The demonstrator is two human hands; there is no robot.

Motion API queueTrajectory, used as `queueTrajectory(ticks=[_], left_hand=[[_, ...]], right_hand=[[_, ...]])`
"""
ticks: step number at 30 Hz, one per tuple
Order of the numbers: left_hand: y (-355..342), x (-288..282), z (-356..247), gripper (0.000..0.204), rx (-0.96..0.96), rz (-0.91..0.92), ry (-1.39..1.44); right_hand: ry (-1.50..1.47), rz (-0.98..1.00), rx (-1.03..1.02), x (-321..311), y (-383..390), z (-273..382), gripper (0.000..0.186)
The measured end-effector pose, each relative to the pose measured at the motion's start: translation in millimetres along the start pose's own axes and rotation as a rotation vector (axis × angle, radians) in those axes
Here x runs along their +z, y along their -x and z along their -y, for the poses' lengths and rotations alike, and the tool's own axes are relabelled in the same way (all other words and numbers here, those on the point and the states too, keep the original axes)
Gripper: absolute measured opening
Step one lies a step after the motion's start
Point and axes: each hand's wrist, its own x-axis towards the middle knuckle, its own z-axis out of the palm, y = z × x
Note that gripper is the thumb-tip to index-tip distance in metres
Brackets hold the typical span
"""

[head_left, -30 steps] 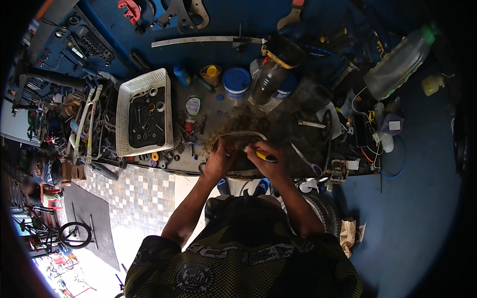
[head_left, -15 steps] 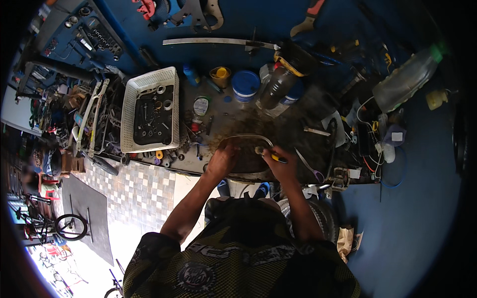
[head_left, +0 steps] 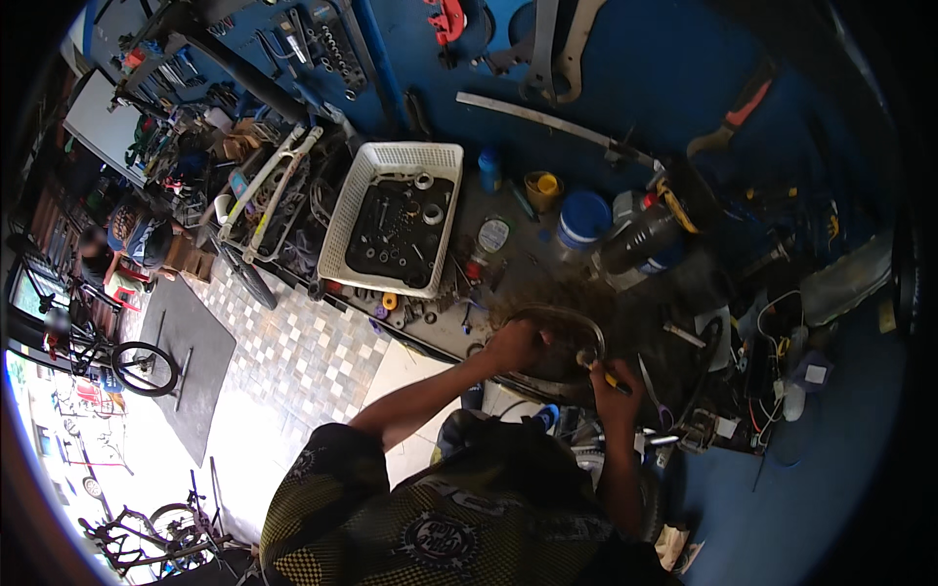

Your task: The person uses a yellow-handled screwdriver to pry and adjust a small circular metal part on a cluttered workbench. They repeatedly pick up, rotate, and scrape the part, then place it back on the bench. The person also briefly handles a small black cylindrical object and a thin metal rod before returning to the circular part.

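A round, shallow basin [head_left: 596,327] with a bright metal rim sits at the bench's front edge, its inside dark. My left hand [head_left: 518,347] reaches over its left side with fingers curled; what they hold is hidden. At the right side of the basin, my right hand [head_left: 619,393] is closed around a yellow-and-black-handled tool [head_left: 614,381], whose pale, brush-like end points into the basin. Purple-handled scissors [head_left: 665,417] lie just right of that hand.
Left of the basin stands a white plastic basket [head_left: 337,234] of small metal parts. Behind are a blue-lidded tub [head_left: 584,217], a yellow cup [head_left: 543,188] and a dark bottle [head_left: 627,244]. Cables and a clear plastic bottle [head_left: 848,278] crowd the right. Two people [head_left: 142,234] are far left.
My view has turned left, so the bench and both hands appear further right and lower. Both hands stay at the basin, the tool still in my right hand.
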Motion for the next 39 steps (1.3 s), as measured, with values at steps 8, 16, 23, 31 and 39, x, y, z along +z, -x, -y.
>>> queueTrajectory(ticks=[8, 16, 23, 31, 39], left_hand=[[8.4, -168.3, 64.1, 0.016, 0.093, -0.589, -0.285], [5.4, -204.0, 153.6, 0.023, -0.51, -0.255, -0.586], [7.0, -213.4, 76.1, 0.02, -0.271, -0.552, -0.463], [-20.5, -19.4, 4.7, 0.023, 0.148, 0.009, -0.244], [-36.8, 96.6, 16.4, 0.044, 0.334, 0.123, -0.631]], right_hand=[[-0.095, 0.071, 0.105, -0.5, -2.9, 5.6, 0.019], [-0.098, 0.128, 0.134, 2.1, -15.0, 10.2, 0.018], [-0.052, 0.067, 0.151, -8.9, -23.3, 25.1, 0.017], [-0.303, -0.152, 0.07, -30.6, -40.0, 59.7, 0.022], [-0.325, -0.207, 0.039, -52.1, -35.9, 59.6, 0.021]])
